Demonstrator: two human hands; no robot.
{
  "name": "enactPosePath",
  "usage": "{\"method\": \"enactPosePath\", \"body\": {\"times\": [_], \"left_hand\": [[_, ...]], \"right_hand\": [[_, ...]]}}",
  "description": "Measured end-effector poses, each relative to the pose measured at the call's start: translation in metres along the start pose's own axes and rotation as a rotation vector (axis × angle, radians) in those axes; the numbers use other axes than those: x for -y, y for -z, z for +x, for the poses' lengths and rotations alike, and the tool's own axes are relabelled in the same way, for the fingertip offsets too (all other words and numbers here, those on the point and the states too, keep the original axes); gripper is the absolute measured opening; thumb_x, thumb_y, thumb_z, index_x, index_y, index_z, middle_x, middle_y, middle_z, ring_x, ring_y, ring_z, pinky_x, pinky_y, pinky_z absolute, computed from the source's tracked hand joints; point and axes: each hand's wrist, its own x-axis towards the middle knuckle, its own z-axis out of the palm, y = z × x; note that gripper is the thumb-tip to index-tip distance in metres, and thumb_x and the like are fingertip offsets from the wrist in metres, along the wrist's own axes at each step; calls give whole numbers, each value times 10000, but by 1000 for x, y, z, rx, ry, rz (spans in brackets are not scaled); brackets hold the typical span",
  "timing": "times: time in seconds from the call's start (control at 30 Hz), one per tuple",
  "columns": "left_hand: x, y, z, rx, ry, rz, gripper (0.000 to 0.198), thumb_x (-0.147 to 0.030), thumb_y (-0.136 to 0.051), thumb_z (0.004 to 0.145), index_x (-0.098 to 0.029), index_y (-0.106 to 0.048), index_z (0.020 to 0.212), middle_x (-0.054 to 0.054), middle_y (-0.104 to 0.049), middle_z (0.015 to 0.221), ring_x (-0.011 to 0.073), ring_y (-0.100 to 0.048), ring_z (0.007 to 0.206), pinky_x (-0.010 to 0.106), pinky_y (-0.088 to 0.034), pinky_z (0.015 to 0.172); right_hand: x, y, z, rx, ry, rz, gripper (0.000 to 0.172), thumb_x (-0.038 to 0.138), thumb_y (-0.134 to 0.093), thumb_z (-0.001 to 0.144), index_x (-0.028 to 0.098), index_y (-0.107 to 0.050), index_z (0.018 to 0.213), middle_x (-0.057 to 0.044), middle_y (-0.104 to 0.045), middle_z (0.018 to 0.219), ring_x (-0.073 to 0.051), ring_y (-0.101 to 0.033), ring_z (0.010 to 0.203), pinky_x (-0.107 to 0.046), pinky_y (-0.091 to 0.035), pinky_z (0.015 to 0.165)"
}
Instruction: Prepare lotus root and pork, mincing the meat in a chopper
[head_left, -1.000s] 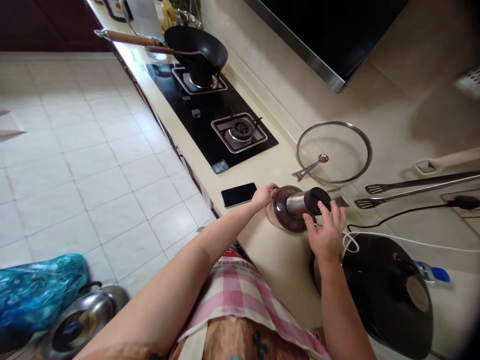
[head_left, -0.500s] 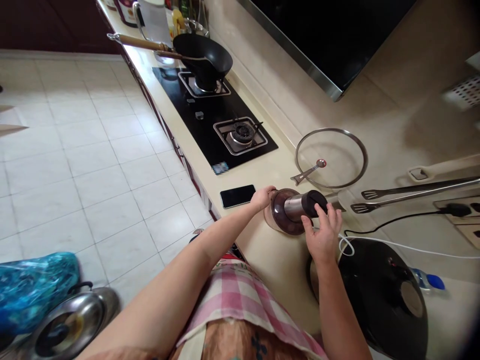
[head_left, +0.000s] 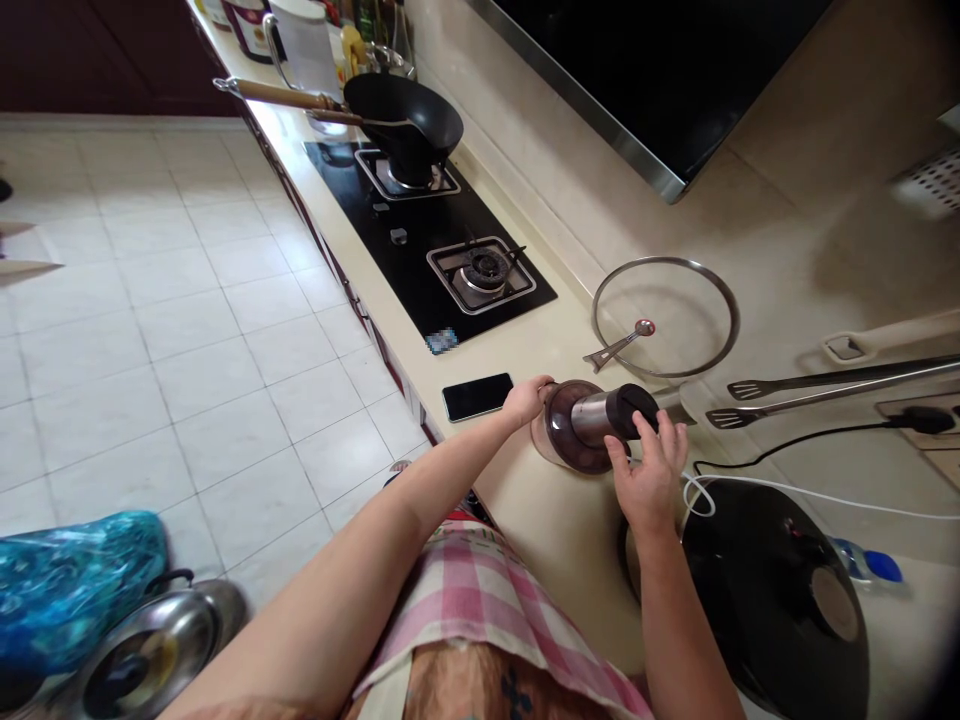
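Observation:
A food chopper (head_left: 592,417) with a clear bowl, dark see-through lid and steel motor unit with a black top stands on the counter. My left hand (head_left: 527,400) is closed at the bowl's left side, around what looks like its handle; the fingertips are partly hidden. My right hand (head_left: 651,470) has its fingers spread, with fingertips touching the black top and the thumb beside it. Left of the chopper lies a phone (head_left: 478,397), screen dark.
Beyond the phone is a gas hob (head_left: 405,260) with a black wok (head_left: 405,110) on its far burner. A glass lid (head_left: 667,318) leans against the wall. Slotted utensils (head_left: 757,405), a black cooker (head_left: 780,600) and a white cable (head_left: 810,498) are to the right.
The view has shifted very slightly. Both hands keep their places on the chopper, with no other visible movement.

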Motion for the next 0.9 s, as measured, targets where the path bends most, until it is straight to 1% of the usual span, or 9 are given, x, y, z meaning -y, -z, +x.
{"method": "enactPosePath", "body": {"times": [0.2,0.47,0.6,0.8,0.9], "left_hand": [[0,0,0,1,5,-3,348,-351,-400,899,-263,-633,1141,12,-703,810,165,-623,770,255,-459,756],[8,-6,5,-25,10,-28,337,-379,-424,887,-279,-638,1127,10,-710,866,164,-628,777,252,-469,740],[10,-7,5,-23,5,-35,343,-394,-416,889,-282,-641,1123,7,-707,818,161,-626,749,250,-470,727],[9,-6,4,-21,6,-42,341,-393,-414,890,-277,-646,1112,3,-704,824,153,-625,763,235,-468,716],[7,-4,3,-18,10,-39,345,-386,-415,888,-268,-642,1120,6,-699,791,151,-620,734,238,-468,706]], "right_hand": [[0,0,0,-2,-1,-6,566,558,-506,837,123,-589,1190,-186,-454,1350,-372,-299,1315,-579,-303,1033],[1,0,0,0,3,-11,563,550,-513,836,116,-592,1187,-195,-461,1344,-368,-303,1314,-577,-307,1035],[0,-1,1,-3,18,-11,567,548,-514,835,105,-594,1181,-205,-459,1341,-366,-314,1308,-576,-305,1038],[1,1,1,18,-5,-9,552,552,-489,847,134,-584,1195,-181,-450,1358,-368,-285,1325,-584,-307,1030],[1,1,0,27,-3,-5,545,537,-489,853,133,-572,1210,-186,-443,1365,-365,-272,1333,-589,-301,1035]]}}
